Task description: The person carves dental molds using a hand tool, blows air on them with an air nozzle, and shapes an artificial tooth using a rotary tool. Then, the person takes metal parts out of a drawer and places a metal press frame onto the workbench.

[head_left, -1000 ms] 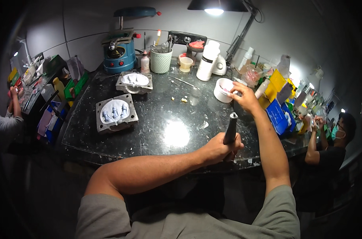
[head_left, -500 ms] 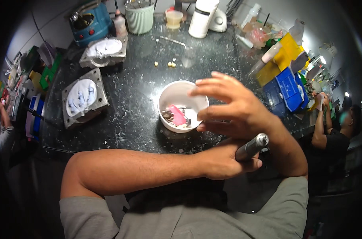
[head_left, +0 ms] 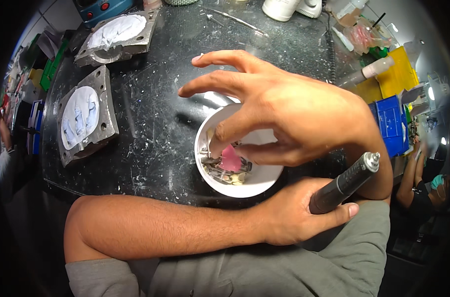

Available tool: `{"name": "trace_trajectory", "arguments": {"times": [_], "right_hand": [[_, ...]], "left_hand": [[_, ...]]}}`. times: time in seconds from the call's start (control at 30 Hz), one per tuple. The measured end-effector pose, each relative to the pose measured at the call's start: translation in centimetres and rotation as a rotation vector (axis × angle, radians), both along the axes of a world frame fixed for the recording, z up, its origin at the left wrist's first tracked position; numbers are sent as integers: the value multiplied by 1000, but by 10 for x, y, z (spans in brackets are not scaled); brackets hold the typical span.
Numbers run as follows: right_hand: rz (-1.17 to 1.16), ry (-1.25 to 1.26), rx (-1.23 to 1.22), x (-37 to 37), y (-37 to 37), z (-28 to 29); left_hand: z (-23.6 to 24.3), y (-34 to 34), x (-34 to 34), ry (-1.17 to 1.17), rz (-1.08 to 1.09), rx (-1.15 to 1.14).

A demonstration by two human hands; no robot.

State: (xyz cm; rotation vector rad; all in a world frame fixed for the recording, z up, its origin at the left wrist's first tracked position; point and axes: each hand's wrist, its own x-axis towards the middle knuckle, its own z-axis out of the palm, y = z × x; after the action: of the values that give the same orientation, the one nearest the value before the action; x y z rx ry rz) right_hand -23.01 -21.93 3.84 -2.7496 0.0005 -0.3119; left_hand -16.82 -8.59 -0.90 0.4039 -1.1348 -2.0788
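My left hand [head_left: 304,213] crosses in front of me from the left, its fingers wrapped round a dark cylindrical rotary handpiece [head_left: 344,184] whose metal tip points up and to the right. Over a white bowl [head_left: 269,183] my right hand [head_left: 279,106] is spread, with index finger and thumb dipping inside, apart from each other. The other fingers stretch out past the bowl's far rim. A pink piece [head_left: 231,159] lies between thumb and index finger, among several small metal bits [head_left: 215,173] and yellowish pieces [head_left: 237,178]. The hand hides part of the bowl's inside.
Two metal mould flasks [head_left: 106,106] [head_left: 148,37] filled with white plaster stand on the left of the black table [head_left: 145,148]. A thin metal instrument [head_left: 237,22] lies at the back. Blue bins [head_left: 391,126] and yellow bins [head_left: 400,74] line the right, near a masked co-worker [head_left: 428,193].
My right hand has come down and left, its index finger and thumb now inside the bowl. The view has shifted closer; my left hand still holds the handpiece.
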Motion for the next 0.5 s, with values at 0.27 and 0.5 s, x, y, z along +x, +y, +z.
{"name": "trace_trajectory", "arguments": {"times": [0.27, 0.5], "right_hand": [[-133, -27, -40, -1, 2, -8], [-71, -80, 25, 1, -3, -9]], "left_hand": [[-6, -8, -5, -16, 52, -76], [-3, -10, -2, -15, -9, 24]]}}
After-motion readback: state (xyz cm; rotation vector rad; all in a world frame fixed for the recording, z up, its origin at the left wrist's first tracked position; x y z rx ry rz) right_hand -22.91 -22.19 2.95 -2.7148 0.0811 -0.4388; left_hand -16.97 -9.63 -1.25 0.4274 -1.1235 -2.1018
